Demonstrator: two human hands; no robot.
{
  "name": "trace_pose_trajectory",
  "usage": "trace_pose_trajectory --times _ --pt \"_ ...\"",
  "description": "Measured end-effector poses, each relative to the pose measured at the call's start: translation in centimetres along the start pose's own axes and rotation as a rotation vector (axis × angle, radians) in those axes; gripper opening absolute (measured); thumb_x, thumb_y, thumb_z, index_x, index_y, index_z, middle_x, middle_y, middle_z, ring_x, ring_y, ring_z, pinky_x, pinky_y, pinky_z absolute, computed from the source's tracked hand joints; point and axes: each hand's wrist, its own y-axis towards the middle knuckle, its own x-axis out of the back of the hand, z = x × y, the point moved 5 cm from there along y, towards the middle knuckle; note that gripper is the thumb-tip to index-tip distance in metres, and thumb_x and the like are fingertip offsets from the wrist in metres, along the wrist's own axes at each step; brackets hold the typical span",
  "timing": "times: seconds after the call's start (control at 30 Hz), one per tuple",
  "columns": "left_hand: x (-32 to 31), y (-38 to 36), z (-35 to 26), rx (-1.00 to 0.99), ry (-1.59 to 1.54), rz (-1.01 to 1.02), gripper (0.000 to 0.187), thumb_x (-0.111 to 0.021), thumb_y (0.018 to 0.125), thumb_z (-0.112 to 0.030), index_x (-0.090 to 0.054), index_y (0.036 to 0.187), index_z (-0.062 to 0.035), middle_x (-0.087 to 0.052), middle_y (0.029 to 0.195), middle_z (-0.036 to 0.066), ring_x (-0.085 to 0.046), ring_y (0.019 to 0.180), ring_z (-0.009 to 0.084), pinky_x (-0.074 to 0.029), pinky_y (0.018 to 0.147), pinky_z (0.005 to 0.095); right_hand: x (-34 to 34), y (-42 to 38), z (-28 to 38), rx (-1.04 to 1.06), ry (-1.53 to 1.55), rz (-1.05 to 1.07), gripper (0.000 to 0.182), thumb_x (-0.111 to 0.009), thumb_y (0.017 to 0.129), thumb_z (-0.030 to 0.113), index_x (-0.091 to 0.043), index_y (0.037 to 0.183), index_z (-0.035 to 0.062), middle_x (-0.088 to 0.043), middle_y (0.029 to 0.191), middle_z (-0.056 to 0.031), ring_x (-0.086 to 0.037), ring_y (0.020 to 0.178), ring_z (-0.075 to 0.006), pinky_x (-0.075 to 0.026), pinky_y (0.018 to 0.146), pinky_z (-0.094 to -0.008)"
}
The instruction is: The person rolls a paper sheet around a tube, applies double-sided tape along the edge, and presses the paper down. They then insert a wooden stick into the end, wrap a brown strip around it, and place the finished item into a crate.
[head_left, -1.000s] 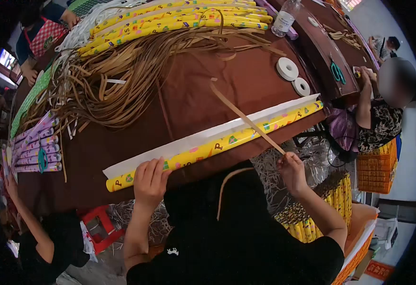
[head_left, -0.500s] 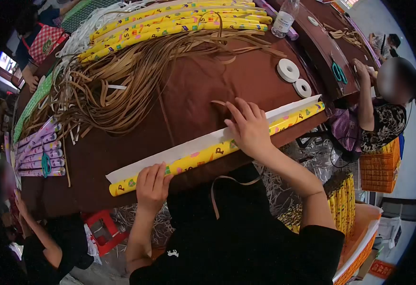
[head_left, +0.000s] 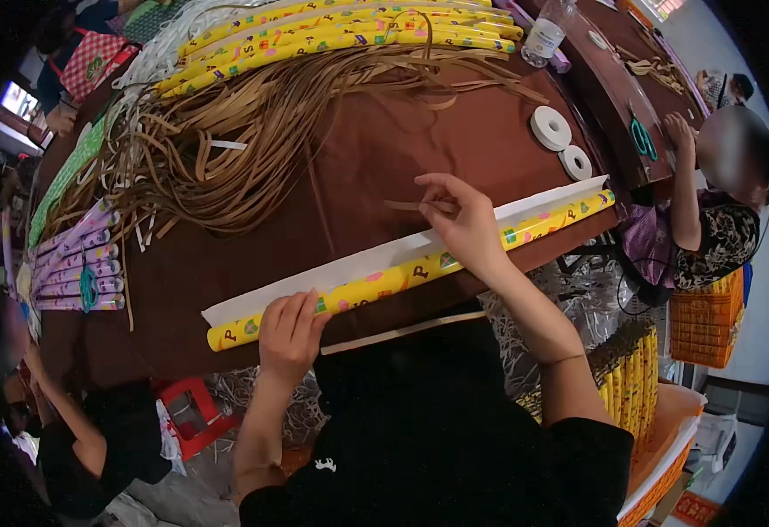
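Note:
A roll of yellow patterned wrapping paper (head_left: 376,289) lies slantwise along the table's front edge, its white underside (head_left: 340,271) showing as a loose flap on the far side. My left hand (head_left: 292,334) presses over the roll near its left end, fingers together and curled on it. Above the roll's middle, my right hand (head_left: 468,224) pinches a short brown strip (head_left: 406,205) between thumb and fingers, and its free end points left. A pale narrow strip (head_left: 402,332) lies straight across my black clothing, just below the table edge.
Brown strips (head_left: 253,167) are heaped behind, beside finished yellow rolls (head_left: 340,44). Two white tape rolls (head_left: 550,128) and a bottle (head_left: 543,39) stand right. Purple rolls (head_left: 77,272) with scissors (head_left: 89,288) lie left. A co-worker (head_left: 710,211) sits at right.
My right hand has lifted off the roll and closed its fingertips on the brown strip. The curled strip at my front now lies straight. My left hand stays on the roll.

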Motion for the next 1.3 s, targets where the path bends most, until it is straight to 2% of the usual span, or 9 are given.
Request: trace_pose_trajectory --times 0.07,0.3,0.47,0.53,0.7,0.87,1.13,1.2,1.3 --pt "-0.1 0.0 0.2 0.008 0.01 0.002 0.033 -0.075 0.078 -0.009 -0.065 0.107 0.0048 -0.063 0.1 0.014 -0.059 0.09 0.0299 -0.051 0.078 0.0389 -0.8 0.2 1.5 -0.237 0.562 0.139 0.024 -0.063 0.085 -0.002 -0.062 0.109 0.0002 -0.062 0.088 -0.0008 -0.057 0.077 -0.008 -0.046 0.071 -0.025" --pt "0.8 0.4 0.4 0.106 -0.147 0.054 0.046 -0.074 0.081 -0.02 -0.059 0.117 0.0038 -0.063 0.104 0.015 -0.058 0.093 0.0314 -0.05 0.082 0.0399 -7.2 0.6 5.4 -0.557 0.97 0.616 0.023 -0.066 0.084 -0.002 -0.061 0.105 0.0027 -0.065 0.088 -0.0021 -0.06 0.078 -0.0094 -0.047 0.07 -0.0232" --pt "1.5 0.4 1.2 0.327 -0.394 -0.084 0.048 -0.064 0.093 -0.023 -0.047 0.129 0.0049 -0.062 0.107 0.017 -0.062 0.094 0.0297 -0.051 0.081 0.0387 -11.2 0.6 6.4 -0.483 0.89 0.816 0.021 -0.066 0.084 -0.001 -0.061 0.104 0.0038 -0.066 0.089 -0.0031 -0.061 0.076 -0.0084 -0.048 0.067 -0.023" --pt "1.0 -0.5 2.5 0.659 -0.793 -0.218 0.033 -0.058 0.097 -0.018 -0.051 0.122 0.0026 -0.063 0.106 0.016 -0.064 0.093 0.0226 -0.051 0.079 0.0319 -11.7 0.7 7.0 -0.42 0.822 0.904 0.019 -0.067 0.086 0.0 -0.06 0.103 0.0036 -0.066 0.089 -0.0033 -0.061 0.074 -0.0081 -0.049 0.065 -0.0231" --pt "1.5 -0.8 3.6 0.821 -1.131 -0.302 0.013 -0.055 0.097 -0.004 -0.054 0.11 0.0002 -0.065 0.098 0.008 -0.061 0.086 0.0105 -0.05 0.078 0.0245 -12.3 1.1 7.9 -0.317 0.754 1.042 0.018 -0.065 0.09 0.006 -0.06 0.107 0.0023 -0.067 0.088 -0.0038 -0.062 0.069 -0.0086 -0.05 0.059 -0.0227" --pt "1.6 -0.7 4.3 0.768 -1.21 -0.377 0.011 -0.057 0.096 -0.003 -0.058 0.107 0.0011 -0.065 0.097 0.009 -0.062 0.087 0.0113 -0.05 0.079 0.0253 -13.0 0.9 7.9 -0.424 0.626 1.382 0.029 -0.055 0.099 0.027 -0.061 0.11 0.0003 -0.068 0.089 -0.0058 -0.061 0.066 -0.0075 -0.048 0.056 -0.0204" --pt "1.5 -1.5 4.3 0.68 -1.268 -0.431 0.011 -0.06 0.093 0.001 -0.063 0.103 0.0031 -0.066 0.103 0.011 -0.063 0.091 0.0135 -0.05 0.082 0.0264 -13.6 0.3 7.7 -0.383 0.681 1.487 0.012 -0.067 0.092 0.013 -0.063 0.094 0.0013 -0.067 0.077 -0.0028 -0.055 0.063 -0.0045 -0.042 0.058 -0.0185" --pt "1.7 -1.5 4.4 0.679 -1.275 -0.455 0.011 -0.058 0.092 0.003 -0.063 0.101 0.0059 -0.064 0.095 0.014 -0.064 0.091 0.0212 -0.05 0.097 0.0441 -13.8 0.2 7.6 -0.399 0.688 1.491 0.01 -0.069 0.089 0.01 -0.063 0.092 0.0018 -0.066 0.076 -0.0021 -0.055 0.063 -0.0042 -0.042 0.059 -0.0183" --pt "1.4 -2.1 4.6 0.739 -1.284 -0.464 0.012 -0.059 0.09 0.005 -0.063 0.101 0.0065 -0.064 0.096 0.014 -0.064 0.093 0.0223 -0.05 0.098 0.0437 -14.1 -0.1 7.3 -0.316 0.636 1.47 0.01 -0.07 0.089 0.009 -0.063 0.091 0.0021 -0.067 0.077 -0.0023 -0.056 0.065 -0.0041 -0.042 0.059 -0.0183"
